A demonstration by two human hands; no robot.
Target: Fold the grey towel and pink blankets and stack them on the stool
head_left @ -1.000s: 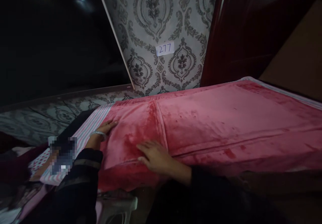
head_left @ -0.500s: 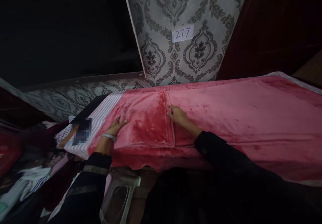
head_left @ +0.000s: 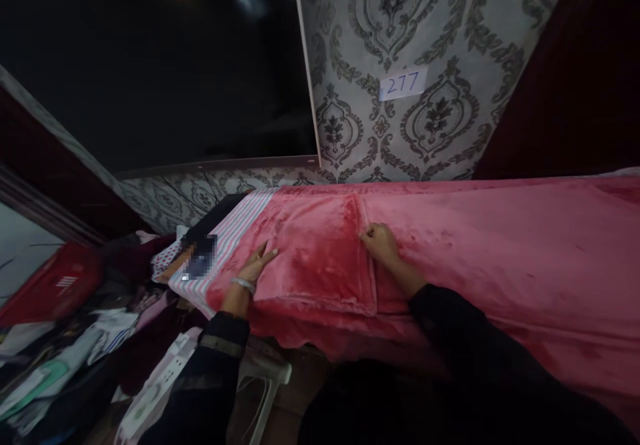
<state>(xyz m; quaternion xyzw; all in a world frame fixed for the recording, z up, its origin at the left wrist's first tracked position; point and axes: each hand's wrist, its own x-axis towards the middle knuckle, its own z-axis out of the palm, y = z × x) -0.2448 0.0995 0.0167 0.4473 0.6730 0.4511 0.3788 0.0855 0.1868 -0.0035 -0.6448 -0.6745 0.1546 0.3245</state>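
A pink plush blanket [head_left: 500, 245] covers a long raised surface. A folded flap of it [head_left: 320, 252] lies at the left end. My left hand [head_left: 257, 265], with a silver bangle on the wrist, rests flat on the flap's left edge, fingers stretched out. My right hand [head_left: 381, 242] sits at the flap's right edge with its fingers curled, pinching the blanket's hem there. Both sleeves are dark.
A striped sheet [head_left: 235, 245] shows under the blanket's left end, with a dark object on it. A white plastic stool [head_left: 265, 372] stands below. Clothes and a red crate [head_left: 55, 285] pile up at the left. Patterned wallpaper bears a label reading 277 [head_left: 403, 84].
My right hand went from the flap's near edge up to its far right edge and curled its fingers on the hem. The left hand stayed flat. The view shifted left.
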